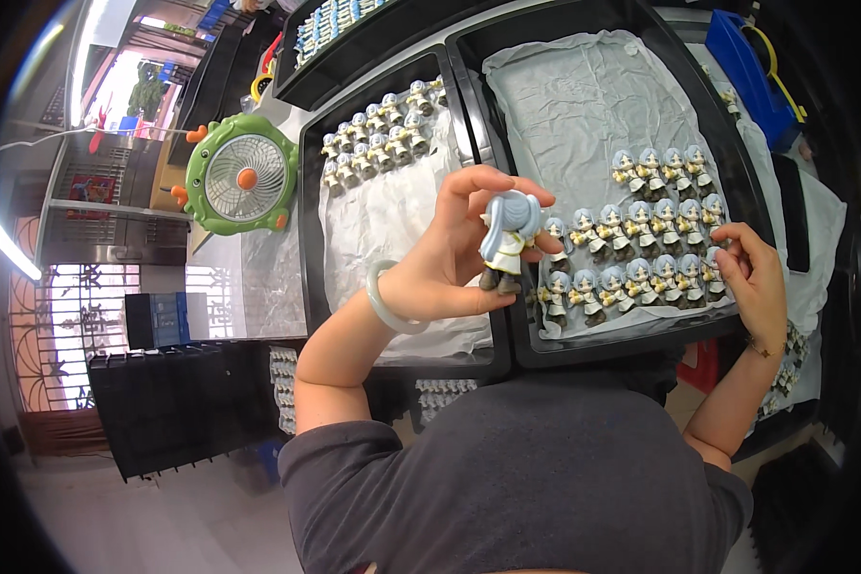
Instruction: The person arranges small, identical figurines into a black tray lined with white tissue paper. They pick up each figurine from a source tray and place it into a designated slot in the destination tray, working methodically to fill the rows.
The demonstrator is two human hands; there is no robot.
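Note:
In my left hand (440,253) a small figurine (507,234) with pale blue hair, a white outfit and dark boots is held upright between thumb and fingers, above the gap between two black trays. My right hand (754,282) reaches to the right side of the right tray (631,340). Its thumb and fingertips close on a matching figurine (714,268) at the end of the nearest row. Several more of these figurines (638,273) stand there in rows on white paper (564,115).
The left tray (311,239) holds two rows of similar figurines (373,134) on paper. A green cartoon-shaped fan (244,177) stands left of it. At the far right is a blue bin (751,81); another black tray (354,53) with small parts lies at the back.

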